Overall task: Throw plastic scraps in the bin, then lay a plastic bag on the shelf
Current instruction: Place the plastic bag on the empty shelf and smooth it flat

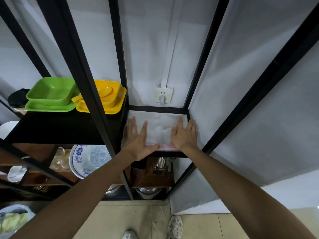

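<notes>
Both hands lay flat, fingers spread, on the plastic bag (158, 128): left hand (138, 140) at its left side, right hand (184, 135) at its right, apart, gripping nothing. The bag covered the shelf (158, 108) between black posts. Green dishes (50, 97) and yellow dishes (107, 99) stood on the neighbouring shelf to the left. A post partly hid the yellow dishes. Items on lower shelves were hard to make out.
</notes>
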